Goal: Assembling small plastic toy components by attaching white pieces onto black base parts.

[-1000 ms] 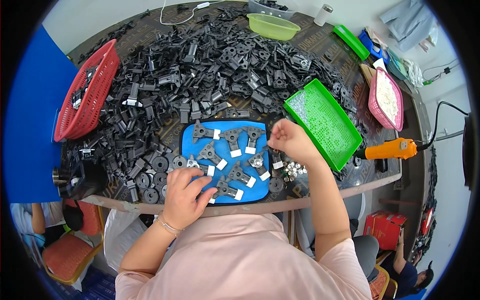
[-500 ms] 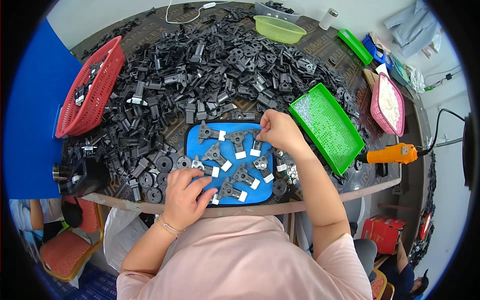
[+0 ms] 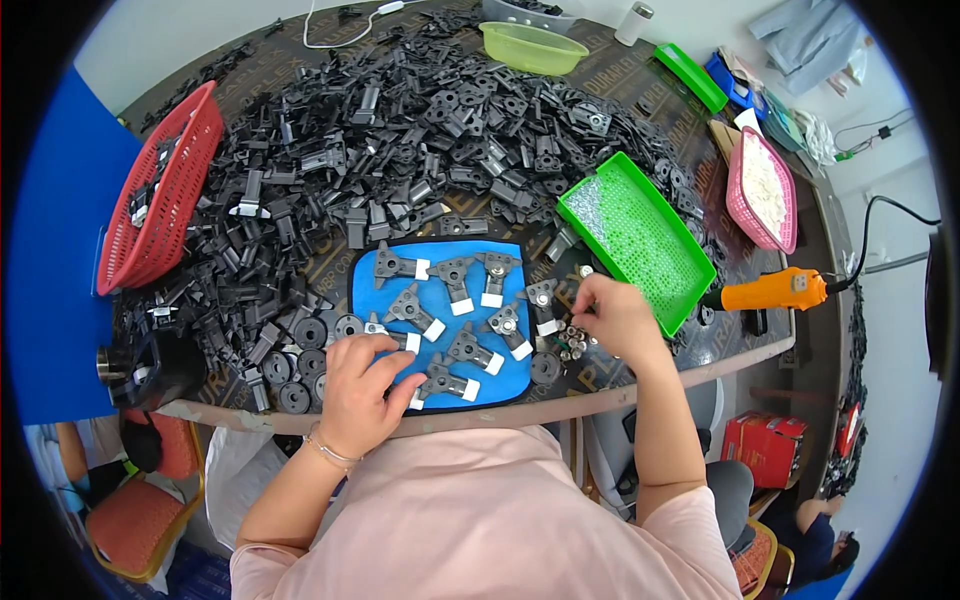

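A dark table (image 3: pixel 700 355) heaped with black plastic parts (image 3: pixel 400 130) fills the scene. The left hand (image 3: pixel 362 392) rests, fingers curled, on a bracket at the blue mat's (image 3: pixel 440 300) near-left corner; the right hand (image 3: pixel 618 318) pinches small metal pieces (image 3: pixel 568 342) just off the mat's right edge. White-tipped grey brackets (image 3: pixel 455 350) lie between the hands, long axes mostly slanting, white ends toward the person. Beyond, a green tray (image 3: pixel 640 240) and red basket (image 3: pixel 160 190).

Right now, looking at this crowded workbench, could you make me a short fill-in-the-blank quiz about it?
1. The grey brackets lie in rows on a ____ mat.
2. The right hand reaches into small metal ____ beside the mat.
3. The left hand rests on the mat's near ____ corner.
4. The basket at far left is ____.

Missing: blue; screws; left; red
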Action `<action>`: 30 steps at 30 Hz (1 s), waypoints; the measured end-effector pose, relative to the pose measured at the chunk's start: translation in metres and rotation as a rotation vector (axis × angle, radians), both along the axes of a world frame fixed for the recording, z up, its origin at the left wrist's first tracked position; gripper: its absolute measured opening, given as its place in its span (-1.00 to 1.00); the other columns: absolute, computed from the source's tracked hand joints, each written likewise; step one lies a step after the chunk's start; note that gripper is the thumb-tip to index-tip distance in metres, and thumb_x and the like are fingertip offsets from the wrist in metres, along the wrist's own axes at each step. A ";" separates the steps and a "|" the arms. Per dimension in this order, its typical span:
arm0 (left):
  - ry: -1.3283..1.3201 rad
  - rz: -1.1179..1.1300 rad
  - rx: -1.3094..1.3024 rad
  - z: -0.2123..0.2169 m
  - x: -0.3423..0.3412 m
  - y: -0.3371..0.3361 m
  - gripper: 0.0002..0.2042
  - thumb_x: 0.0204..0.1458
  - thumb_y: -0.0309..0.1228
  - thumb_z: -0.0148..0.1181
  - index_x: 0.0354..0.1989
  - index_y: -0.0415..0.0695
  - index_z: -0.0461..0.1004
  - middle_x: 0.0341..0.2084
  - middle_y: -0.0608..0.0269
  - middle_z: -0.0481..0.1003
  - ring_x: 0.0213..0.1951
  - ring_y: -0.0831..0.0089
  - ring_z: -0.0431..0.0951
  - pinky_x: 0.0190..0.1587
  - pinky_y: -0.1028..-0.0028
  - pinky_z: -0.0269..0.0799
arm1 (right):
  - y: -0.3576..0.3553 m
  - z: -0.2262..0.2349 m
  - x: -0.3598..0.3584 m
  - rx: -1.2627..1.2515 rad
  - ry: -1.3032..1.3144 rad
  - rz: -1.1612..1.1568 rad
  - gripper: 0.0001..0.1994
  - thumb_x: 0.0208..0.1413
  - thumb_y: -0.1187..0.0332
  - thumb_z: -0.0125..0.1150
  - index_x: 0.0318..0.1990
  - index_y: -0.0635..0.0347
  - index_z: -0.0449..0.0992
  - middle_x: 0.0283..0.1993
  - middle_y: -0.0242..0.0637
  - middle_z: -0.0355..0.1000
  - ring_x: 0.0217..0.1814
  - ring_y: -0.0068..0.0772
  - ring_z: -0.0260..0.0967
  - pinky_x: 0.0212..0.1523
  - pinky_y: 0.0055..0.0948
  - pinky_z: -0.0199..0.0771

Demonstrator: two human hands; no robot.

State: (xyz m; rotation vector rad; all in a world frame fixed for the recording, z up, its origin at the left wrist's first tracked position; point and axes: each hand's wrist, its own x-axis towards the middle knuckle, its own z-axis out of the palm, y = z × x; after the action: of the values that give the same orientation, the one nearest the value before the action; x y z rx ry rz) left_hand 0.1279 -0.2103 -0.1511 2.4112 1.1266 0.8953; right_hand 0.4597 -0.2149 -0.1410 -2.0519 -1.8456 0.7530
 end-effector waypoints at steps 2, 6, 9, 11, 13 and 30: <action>0.004 -0.017 -0.002 0.001 0.008 0.002 -0.78 -0.20 -0.40 0.37 -0.33 -0.13 0.54 -0.30 0.21 0.45 -0.23 0.22 0.41 -0.14 0.31 0.26 | -0.011 -0.009 0.000 0.051 -0.048 0.023 -0.79 -0.19 0.50 0.36 -0.36 0.17 0.45 -0.44 -0.23 0.50 -0.42 -0.19 0.44 -0.36 -0.30 0.41; -0.015 -0.046 0.008 0.003 0.019 0.002 -0.78 -0.20 -0.41 0.37 -0.33 -0.13 0.54 -0.31 0.21 0.45 -0.24 0.21 0.40 -0.15 0.31 0.26 | -0.013 -0.015 -0.009 0.058 -0.079 0.010 -0.78 -0.18 0.45 0.36 -0.35 0.17 0.43 -0.44 -0.19 0.49 -0.35 -0.04 0.45 -0.32 -0.20 0.41; -0.008 -0.044 0.010 0.003 0.015 0.001 -0.77 -0.20 -0.41 0.37 -0.33 -0.13 0.54 -0.31 0.21 0.45 -0.24 0.21 0.40 -0.15 0.31 0.26 | -0.012 -0.015 -0.013 0.092 -0.095 0.044 -0.77 -0.20 0.46 0.35 -0.35 0.17 0.42 -0.45 -0.18 0.47 -0.35 -0.04 0.45 -0.33 -0.21 0.42; -0.007 -0.034 0.011 0.002 0.013 0.000 -0.77 -0.20 -0.41 0.37 -0.33 -0.14 0.54 -0.31 0.21 0.45 -0.24 0.21 0.40 -0.15 0.31 0.26 | -0.012 -0.015 -0.013 0.097 -0.115 0.055 -0.77 -0.21 0.48 0.33 -0.35 0.18 0.41 -0.45 -0.18 0.47 -0.35 -0.05 0.46 -0.34 -0.22 0.42; 0.006 -0.023 0.005 0.002 0.011 -0.001 -0.77 -0.21 -0.41 0.37 -0.33 -0.14 0.54 -0.31 0.21 0.45 -0.24 0.21 0.40 -0.15 0.31 0.26 | -0.013 -0.016 -0.012 0.103 -0.137 0.067 -0.77 -0.22 0.50 0.32 -0.35 0.19 0.41 -0.46 -0.17 0.47 -0.36 -0.06 0.46 -0.34 -0.22 0.42; -0.019 0.028 0.007 0.007 -0.012 -0.004 -0.76 -0.18 -0.37 0.37 -0.30 -0.10 0.53 -0.29 0.22 0.45 -0.21 0.20 0.41 -0.13 0.28 0.25 | 0.064 -0.018 -0.107 0.611 -0.026 0.392 -0.88 -0.08 0.46 0.24 -0.41 0.10 0.39 -0.49 -0.29 0.44 -0.42 -0.19 0.45 -0.41 -0.30 0.44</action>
State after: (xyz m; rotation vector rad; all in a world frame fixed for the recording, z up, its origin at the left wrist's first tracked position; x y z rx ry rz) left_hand 0.1157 -0.2146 -0.1442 2.3928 1.1554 0.9304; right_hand 0.3526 -0.1505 -0.1593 -1.3452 -2.1739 0.1882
